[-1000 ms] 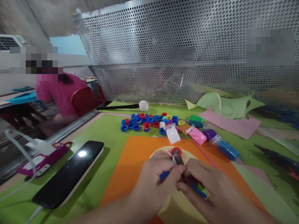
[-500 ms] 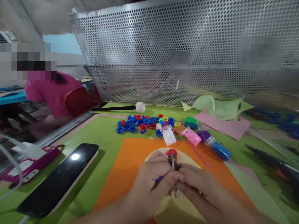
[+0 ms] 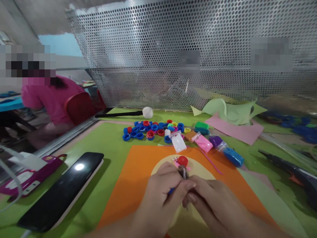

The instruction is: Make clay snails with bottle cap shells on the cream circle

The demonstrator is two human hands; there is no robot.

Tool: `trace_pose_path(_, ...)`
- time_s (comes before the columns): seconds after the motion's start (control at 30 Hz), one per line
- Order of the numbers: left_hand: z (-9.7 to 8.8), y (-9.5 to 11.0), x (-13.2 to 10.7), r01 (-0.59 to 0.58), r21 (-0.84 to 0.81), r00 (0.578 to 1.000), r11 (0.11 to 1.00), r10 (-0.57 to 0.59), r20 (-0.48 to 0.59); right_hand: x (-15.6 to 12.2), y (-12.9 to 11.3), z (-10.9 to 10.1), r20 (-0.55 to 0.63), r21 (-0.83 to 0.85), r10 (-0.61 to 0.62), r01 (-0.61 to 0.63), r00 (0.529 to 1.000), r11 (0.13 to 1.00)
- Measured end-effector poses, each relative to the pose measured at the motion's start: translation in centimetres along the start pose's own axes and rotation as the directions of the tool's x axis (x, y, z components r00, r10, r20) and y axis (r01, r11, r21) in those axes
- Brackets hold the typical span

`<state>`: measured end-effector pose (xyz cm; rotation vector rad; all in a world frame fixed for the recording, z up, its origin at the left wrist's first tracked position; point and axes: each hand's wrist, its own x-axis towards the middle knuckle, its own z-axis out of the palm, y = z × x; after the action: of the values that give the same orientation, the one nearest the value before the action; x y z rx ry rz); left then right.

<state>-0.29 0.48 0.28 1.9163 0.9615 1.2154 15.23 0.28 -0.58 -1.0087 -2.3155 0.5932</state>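
My left hand [image 3: 163,191] and my right hand [image 3: 210,198] meet with fingertips pinched together over a small dark piece [image 3: 183,172] with a shiny, clear-looking part. It may be in a plastic wrapper; its kind is not clear. A bit of something blue [image 3: 170,190] shows inside the left hand's curled fingers. Just beyond the fingertips, a red round cap [image 3: 183,161] and a small pink piece with tiny spots [image 3: 176,162] lie on a pale yellow paper shape [image 3: 158,163]. Orange paper [image 3: 128,175] is underneath, and my hands hide much of both.
Several blue and red bottle caps [image 3: 140,136] lie beyond the paper. Packets of white [image 3: 178,142], pink [image 3: 204,142] and blue clay [image 3: 233,157] are nearby. A phone [image 3: 61,191] and power strip [image 3: 32,175] are left, a glue gun [image 3: 292,168] right, a perforated metal panel [image 3: 153,59] behind.
Both hands stay pinched together and have shifted slightly, with the dark piece now tilted lower. More of the red cap and the pink piece shows. The whole view has moved a little.
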Motion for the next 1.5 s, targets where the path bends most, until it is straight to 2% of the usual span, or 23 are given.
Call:
trace_pose_path(0.2, -0.1, 0.0, 0.1, -0.048, -0.001, 0.999, 0.999, 0.048, -0.015, 0.2, 0.1, 0.0, -0.017, 0.135, 0.021, -0.019, 1.000, 0.991)
trace_pose_path(0.37, -0.5, 0.3, 0.5, -0.098, -0.043, 0.993, 0.994, 0.101, 0.065, 1.0, -0.2, -0.8, -0.035, 0.274, 0.007, 0.003, 0.999, 0.962)
trace_pose_path(0.6, -1.0, 1.0, 0.6, -0.101, -0.089, 0.985, 0.991, 0.112, 0.132, 1.0, -1.1, -1.7, -0.003, 0.427, 0.108, -0.096, 0.994, 0.899)
trace_pose_path(0.77, -1.8, 1.7, 0.7, -0.014, -0.119, 0.992, 0.993, 0.029, 0.126, 1.0, -1.2, -3.1, -0.247, 0.304, 0.143, -0.063, 0.958, 0.951)
trace_pose_path(0.87, -2.2, 1.9, 1.0, -0.061, -0.049, 0.986, 0.997, 0.068, 0.152, 0.8, -0.8, -3.4, -0.317, 0.167, 0.037, 0.018, 0.948, 0.986)
trace_pose_path(0.93, -2.3, 1.9, 1.1, -0.076, 0.023, 0.989, 0.997, 0.072, 0.130, 0.6, -0.4, -3.3, -0.336, 0.082, -0.003, 0.032, 0.942, 0.996)
trace_pose_path(1.03, -2.3, 1.9, 1.1, -0.007, 0.081, 0.995, 0.997, -0.001, 0.095, 0.6, 0.0, -2.8, -0.389, -0.022, -0.082, 0.080, 0.917, 0.997)
trace_pose_path(1.1, -2.2, 2.0, 1.0, 0.032, 0.074, 0.994, 0.997, -0.040, 0.103, 0.8, 0.2, -2.6, -0.387, -0.117, -0.164, 0.129, 0.907, 0.985)
trace_pose_path(1.17, -2.3, 2.0, 0.9, 0.046, 0.062, 0.992, 0.997, -0.053, 0.110, 1.0, 0.3, -2.4, -0.293, -0.178, -0.211, 0.163, 0.933, 0.970)
trace_pose_path(1.27, -2.7, 2.2, 0.9, 0.009, 0.050, 0.990, 0.999, -0.016, 0.142, 1.1, 0.3, -2.3, -0.153, -0.085, -0.181, 0.170, 0.971, 0.982)
trace_pose_path(1.33, -3.1, 2.3, 1.1, -0.018, 0.064, 0.985, 0.998, 0.007, 0.170, 0.9, 0.2, -2.3, -0.175, -0.052, -0.168, 0.161, 0.970, 0.986)
trace_pose_path(1.4, -3.4, 2.5, 1.3, -0.039, 0.108, 0.982, 0.993, 0.019, 0.187, 0.7, 0.1, -2.4, -0.256, -0.112, -0.204, 0.180, 0.945, 0.977)
trace_pose_path(1.5, -3.6, 2.5, 1.2, -0.139, 0.195, 0.984, 0.971, 0.114, 0.135, 0.4, -0.2, -2.5, -0.348, -0.223, -0.268, 0.198, 0.899, 0.954)
